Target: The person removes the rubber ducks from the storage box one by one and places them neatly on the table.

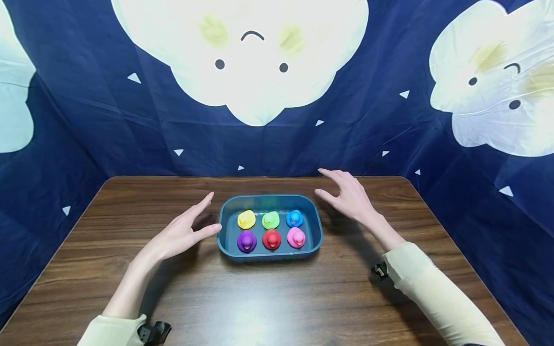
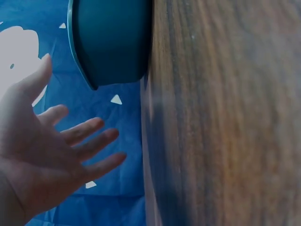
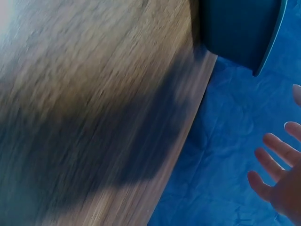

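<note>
A teal plastic tub point(image 1: 270, 256) stands on the wooden table with small rubber ducks inside in two rows. The back row has a yellow duck point(image 1: 246, 219), a green duck point(image 1: 270, 220) and a blue duck point(image 1: 294, 218). In front are a purple duck point(image 1: 246, 241), a red duck point(image 1: 271, 239) and a pink duck point(image 1: 296, 237). My left hand point(image 1: 183, 233) hovers at the tub's left side, fingers spread, thumb tip right at the rim. Off the tub's back right corner, my right hand point(image 1: 348, 194) is held with fingers extended and nothing in it.
The brown wooden table point(image 1: 268, 298) ends at a straight back edge. Behind it and at both sides hangs a dark blue cloth point(image 1: 207, 139) with white clouds and small triangles. Each sleeve cuff carries a small black device point(image 1: 380, 271).
</note>
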`<state>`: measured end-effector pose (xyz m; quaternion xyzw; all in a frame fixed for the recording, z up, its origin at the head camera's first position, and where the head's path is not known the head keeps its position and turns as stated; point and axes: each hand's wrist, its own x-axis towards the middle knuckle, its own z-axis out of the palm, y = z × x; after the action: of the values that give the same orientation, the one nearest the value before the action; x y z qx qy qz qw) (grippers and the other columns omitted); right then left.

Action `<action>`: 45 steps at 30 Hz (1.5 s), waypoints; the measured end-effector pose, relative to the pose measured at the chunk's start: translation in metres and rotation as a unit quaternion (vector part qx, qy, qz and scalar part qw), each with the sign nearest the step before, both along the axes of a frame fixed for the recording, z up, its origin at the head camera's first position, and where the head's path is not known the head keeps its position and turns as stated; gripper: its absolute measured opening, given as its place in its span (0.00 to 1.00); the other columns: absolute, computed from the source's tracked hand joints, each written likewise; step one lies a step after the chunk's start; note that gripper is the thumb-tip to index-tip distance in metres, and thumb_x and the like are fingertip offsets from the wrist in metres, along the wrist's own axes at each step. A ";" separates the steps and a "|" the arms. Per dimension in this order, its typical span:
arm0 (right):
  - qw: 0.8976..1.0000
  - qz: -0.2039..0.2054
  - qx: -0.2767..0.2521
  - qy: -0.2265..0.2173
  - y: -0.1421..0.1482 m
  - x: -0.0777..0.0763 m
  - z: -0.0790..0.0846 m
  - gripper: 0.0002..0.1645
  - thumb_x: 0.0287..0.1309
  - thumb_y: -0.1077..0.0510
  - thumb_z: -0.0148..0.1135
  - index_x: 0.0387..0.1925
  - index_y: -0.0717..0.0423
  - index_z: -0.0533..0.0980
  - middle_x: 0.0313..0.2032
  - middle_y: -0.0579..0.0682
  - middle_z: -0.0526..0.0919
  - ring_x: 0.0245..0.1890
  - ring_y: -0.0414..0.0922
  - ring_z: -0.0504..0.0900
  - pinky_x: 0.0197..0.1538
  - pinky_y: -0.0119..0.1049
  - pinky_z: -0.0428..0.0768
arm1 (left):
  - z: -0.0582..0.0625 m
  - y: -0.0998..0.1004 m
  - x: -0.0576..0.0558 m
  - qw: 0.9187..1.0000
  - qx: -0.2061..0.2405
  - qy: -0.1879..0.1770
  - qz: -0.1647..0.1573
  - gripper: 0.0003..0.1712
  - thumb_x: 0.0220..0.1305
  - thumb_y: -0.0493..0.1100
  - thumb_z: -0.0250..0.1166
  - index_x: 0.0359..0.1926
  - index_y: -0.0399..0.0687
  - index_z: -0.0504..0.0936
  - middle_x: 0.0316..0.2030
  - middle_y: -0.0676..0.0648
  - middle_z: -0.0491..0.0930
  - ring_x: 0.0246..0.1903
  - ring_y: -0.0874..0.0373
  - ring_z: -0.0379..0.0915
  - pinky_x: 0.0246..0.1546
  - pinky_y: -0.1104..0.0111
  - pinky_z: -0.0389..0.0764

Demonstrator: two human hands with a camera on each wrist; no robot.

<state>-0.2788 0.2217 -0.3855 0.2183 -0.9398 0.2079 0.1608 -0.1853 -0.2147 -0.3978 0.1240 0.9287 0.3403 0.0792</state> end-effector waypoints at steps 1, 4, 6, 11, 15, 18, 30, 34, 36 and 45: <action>1.000 0.003 0.000 -0.001 -0.002 0.001 0.000 0.37 0.63 0.38 0.69 0.70 0.43 0.73 0.65 0.53 0.81 0.65 0.55 0.76 0.65 0.60 0.74 | 0.000 0.001 0.001 1.000 0.001 -0.002 -0.004 0.53 0.69 0.70 0.60 0.84 0.65 0.42 0.82 0.40 0.51 0.79 0.33 0.49 0.71 0.30 0.58; 1.000 0.011 -0.002 0.005 -0.007 0.002 0.000 0.35 0.63 0.38 0.69 0.68 0.43 0.75 0.62 0.52 0.83 0.62 0.54 0.78 0.64 0.58 0.76 | 0.001 0.003 0.003 1.000 0.005 -0.010 -0.017 0.52 0.69 0.70 0.61 0.83 0.65 0.45 0.81 0.40 0.52 0.79 0.34 0.51 0.71 0.32 0.60; 1.000 0.017 -0.007 0.012 -0.010 0.004 0.000 0.34 0.62 0.39 0.70 0.67 0.43 0.77 0.59 0.51 0.85 0.60 0.53 0.79 0.62 0.57 0.77 | 0.002 0.004 0.004 1.000 0.010 -0.016 -0.024 0.52 0.68 0.69 0.62 0.83 0.65 0.47 0.81 0.42 0.53 0.78 0.35 0.53 0.71 0.33 0.61; 0.999 0.032 -0.010 0.017 -0.019 0.008 0.002 0.31 0.61 0.40 0.71 0.64 0.43 0.79 0.55 0.51 0.87 0.55 0.50 0.80 0.57 0.53 0.79 | 0.004 0.006 0.006 0.999 0.016 -0.029 -0.040 0.50 0.67 0.69 0.63 0.82 0.64 0.51 0.81 0.42 0.55 0.77 0.37 0.58 0.69 0.35 0.66; 0.999 0.043 -0.004 0.012 -0.027 0.011 0.002 0.30 0.61 0.40 0.72 0.62 0.43 0.80 0.55 0.49 0.88 0.54 0.49 0.80 0.57 0.50 0.79 | 0.003 0.008 0.007 0.998 0.020 -0.036 -0.046 0.50 0.67 0.69 0.64 0.82 0.63 0.53 0.80 0.41 0.57 0.76 0.37 0.59 0.68 0.35 0.69; 0.999 0.053 0.001 0.011 -0.031 0.013 0.002 0.29 0.61 0.40 0.72 0.61 0.44 0.81 0.54 0.47 0.88 0.53 0.48 0.80 0.58 0.49 0.79 | 0.003 0.009 0.006 0.998 0.022 -0.037 -0.047 0.50 0.67 0.68 0.64 0.82 0.62 0.54 0.79 0.40 0.59 0.76 0.37 0.60 0.68 0.36 0.69; 0.996 0.086 0.008 -0.014 -0.044 0.018 -0.003 0.28 0.59 0.41 0.74 0.58 0.44 0.83 0.45 0.48 0.90 0.51 0.46 0.79 0.56 0.48 0.77 | 0.006 0.010 0.008 0.998 0.027 -0.042 -0.049 0.49 0.67 0.67 0.65 0.81 0.58 0.57 0.76 0.40 0.65 0.73 0.39 0.66 0.67 0.39 0.71; 0.995 0.093 0.018 -0.015 -0.047 0.018 -0.006 0.26 0.58 0.42 0.75 0.56 0.46 0.84 0.41 0.47 0.89 0.49 0.47 0.78 0.55 0.48 0.76 | 0.004 0.011 0.009 0.997 0.031 -0.058 -0.050 0.49 0.67 0.66 0.65 0.81 0.58 0.56 0.76 0.40 0.65 0.74 0.38 0.65 0.67 0.39 0.72; 0.995 0.094 0.023 -0.016 -0.049 0.018 -0.007 0.26 0.58 0.41 0.75 0.55 0.47 0.85 0.40 0.46 0.88 0.50 0.47 0.78 0.55 0.49 0.75 | 0.003 0.012 0.010 0.996 0.035 -0.066 -0.050 0.49 0.68 0.66 0.65 0.81 0.58 0.56 0.76 0.39 0.65 0.74 0.38 0.64 0.67 0.39 0.71; 0.993 0.105 0.044 -0.032 -0.054 0.018 -0.012 0.27 0.53 0.42 0.79 0.51 0.49 0.87 0.39 0.48 0.89 0.55 0.49 0.77 0.57 0.50 0.73 | 0.001 0.015 0.009 0.996 0.028 -0.073 -0.041 0.48 0.69 0.67 0.63 0.81 0.58 0.56 0.75 0.39 0.67 0.74 0.38 0.63 0.68 0.37 0.69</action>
<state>-0.2607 0.1681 -0.3978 0.3157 -0.9248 0.1884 0.0983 -0.1764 -0.1994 -0.3973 0.1388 0.9048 0.3706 0.1571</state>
